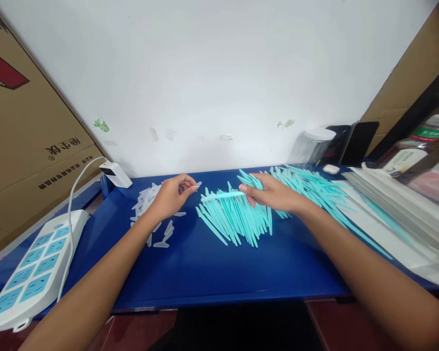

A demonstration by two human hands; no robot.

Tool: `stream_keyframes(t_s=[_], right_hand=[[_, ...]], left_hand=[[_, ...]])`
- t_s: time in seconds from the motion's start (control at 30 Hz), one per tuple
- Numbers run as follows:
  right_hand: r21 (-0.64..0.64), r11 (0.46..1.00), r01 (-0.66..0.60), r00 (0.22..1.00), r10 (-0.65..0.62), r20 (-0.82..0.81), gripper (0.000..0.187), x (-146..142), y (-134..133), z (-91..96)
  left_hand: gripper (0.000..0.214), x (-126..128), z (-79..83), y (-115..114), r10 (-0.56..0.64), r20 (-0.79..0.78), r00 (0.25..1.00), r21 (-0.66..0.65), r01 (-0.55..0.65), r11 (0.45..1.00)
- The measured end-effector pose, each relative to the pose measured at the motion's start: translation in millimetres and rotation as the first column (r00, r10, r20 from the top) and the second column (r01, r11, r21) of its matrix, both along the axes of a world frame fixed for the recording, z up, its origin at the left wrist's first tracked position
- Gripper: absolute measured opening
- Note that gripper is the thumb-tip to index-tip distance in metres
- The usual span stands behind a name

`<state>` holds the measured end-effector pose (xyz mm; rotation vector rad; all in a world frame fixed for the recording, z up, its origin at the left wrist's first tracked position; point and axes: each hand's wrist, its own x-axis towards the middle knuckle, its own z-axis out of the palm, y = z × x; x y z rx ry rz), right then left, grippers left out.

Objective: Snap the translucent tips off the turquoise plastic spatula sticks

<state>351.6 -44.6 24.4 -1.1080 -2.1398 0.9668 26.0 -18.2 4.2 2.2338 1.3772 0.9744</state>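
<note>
Head cam view: left forearm comes in from the lower left, and the left hand (178, 192) has its fingers curled, thumb and fingertips pinching a little clear cap (199, 185). Right forearm reaches in from the lower right; the right hand (266, 190) is closed round a teal bunch (254, 181), thumb pressing down on one teal stick (225, 195). That stick is over the middle pile (237, 222), long axis nearly level, free end aimed left. The pile's sticks mostly run from the wall side toward the front edge, slanting a bit right. Clear pieces (145, 199) lie scattered on the blue table (190, 278) by the left wrist. Back right there's a see-through jar (309, 148), white lid on; can't make out any contents.
</note>
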Motion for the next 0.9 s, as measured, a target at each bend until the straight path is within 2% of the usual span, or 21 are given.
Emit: stream_keyframes(t_s=[0.07,0.13,0.23,0.37,0.53,0.9], right_hand=[[-0.057,0.997,-0.055,0.998,0.053,-0.026,0.047,-3.1,-4.2,2.0],[-0.096,0.988,-0.12,0.992,0.117,-0.043,0.046,-6.6,-7.5,2.8],[-0.132,0.974,-0.184,0.982,0.178,-0.06,0.047,-10.8,-11.0,3.0],[-0.147,0.969,-0.197,0.98,0.192,-0.05,0.049,-13.7,-13.5,3.5],[-0.172,0.956,-0.239,0.971,0.236,-0.039,0.052,-16.5,-14.6,3.0],[-0.203,0.931,-0.302,0.953,0.3,-0.044,0.045,-16.1,-12.9,0.0]], left_hand=[[0.035,10.8,5.8,-9.1,-0.011,0.163,0.987,-0.006,0.012,1.0],[0.036,22.1,10.3,-20.3,-0.058,0.313,0.948,-0.048,0.077,0.996],[0.032,36.4,12.5,-35.7,-0.093,0.42,0.903,-0.095,0.146,0.985],[0.027,46.0,7.1,-45.2,-0.095,0.444,0.891,-0.098,0.154,0.983],[0.024,46.8,-0.2,-44.1,-0.098,0.423,0.901,-0.084,0.146,0.986],[0.018,47.6,0.6,-43.4,-0.161,0.406,0.899,-0.034,0.192,0.981]])
